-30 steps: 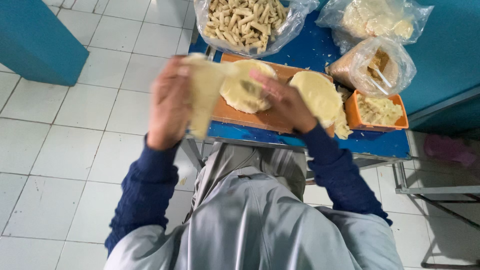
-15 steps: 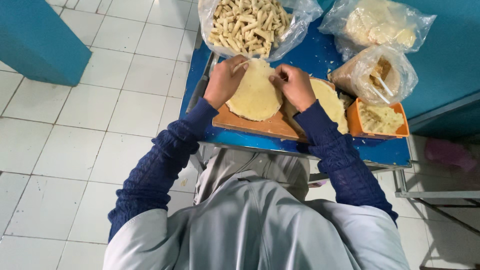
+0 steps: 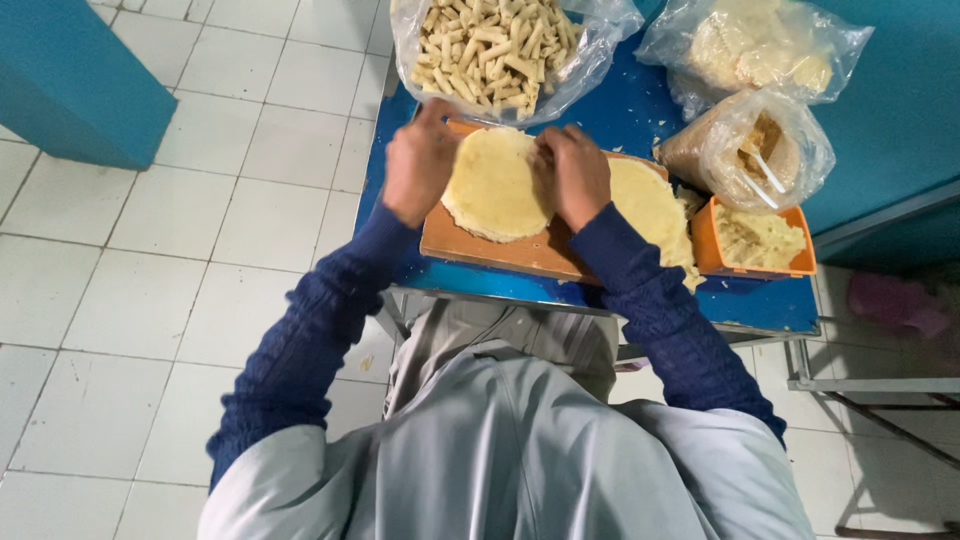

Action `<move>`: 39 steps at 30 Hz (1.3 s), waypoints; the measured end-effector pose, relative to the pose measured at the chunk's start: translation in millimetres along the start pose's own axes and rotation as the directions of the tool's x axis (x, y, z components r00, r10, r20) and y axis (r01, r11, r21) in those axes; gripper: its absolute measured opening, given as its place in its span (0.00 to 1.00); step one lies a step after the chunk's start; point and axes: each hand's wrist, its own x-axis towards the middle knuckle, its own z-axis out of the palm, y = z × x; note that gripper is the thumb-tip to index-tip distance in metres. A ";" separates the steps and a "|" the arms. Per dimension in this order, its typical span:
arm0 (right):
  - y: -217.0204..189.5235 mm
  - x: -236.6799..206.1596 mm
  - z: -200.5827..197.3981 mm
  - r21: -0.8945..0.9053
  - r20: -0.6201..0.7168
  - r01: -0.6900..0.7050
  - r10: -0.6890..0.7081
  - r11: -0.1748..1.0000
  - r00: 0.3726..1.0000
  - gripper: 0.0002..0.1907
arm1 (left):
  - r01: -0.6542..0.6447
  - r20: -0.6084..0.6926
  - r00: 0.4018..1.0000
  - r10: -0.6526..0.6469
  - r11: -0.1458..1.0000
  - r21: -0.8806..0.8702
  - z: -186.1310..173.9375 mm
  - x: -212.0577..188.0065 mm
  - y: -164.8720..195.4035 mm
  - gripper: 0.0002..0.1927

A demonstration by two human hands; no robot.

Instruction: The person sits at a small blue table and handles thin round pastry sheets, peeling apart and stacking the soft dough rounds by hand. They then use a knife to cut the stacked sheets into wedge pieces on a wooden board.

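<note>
we note a blue table (image 3: 640, 120) carrying a wooden board (image 3: 500, 250), three clear plastic bags (image 3: 590, 60) and an orange tub (image 3: 745, 265).

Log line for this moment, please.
left hand: on wrapper edge | right hand: on wrapper edge | round wrapper: flat on wooden board

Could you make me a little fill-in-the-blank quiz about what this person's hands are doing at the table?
1. Both hands, left hand and right hand, rest on a round pale ____ sheet.
2. That sheet lies on a ____ board.
3. The table top is coloured ____.
4. The small tub beside the board is ____.

Missing words: dough; wooden; blue; orange
</note>
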 end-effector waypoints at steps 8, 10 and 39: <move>-33.3 -29.4 43.4 -0.123 0.165 0.369 -0.347 0.921 0.923 0.38 | 0.064 0.027 0.997 -0.078 0.941 0.332 -54.3 -78.6 -23.9 0.33; -36.1 -30.3 47.8 -0.139 0.239 0.349 -0.310 0.927 0.920 0.38 | 0.093 0.059 0.991 -0.121 0.932 0.351 -49.6 -85.9 -29.7 0.36; 32.0 -185.8 -152.8 0.336 0.094 -0.450 0.446 0.827 0.890 0.16 | -0.483 0.307 0.868 0.391 0.808 0.337 100.4 -90.7 139.4 0.46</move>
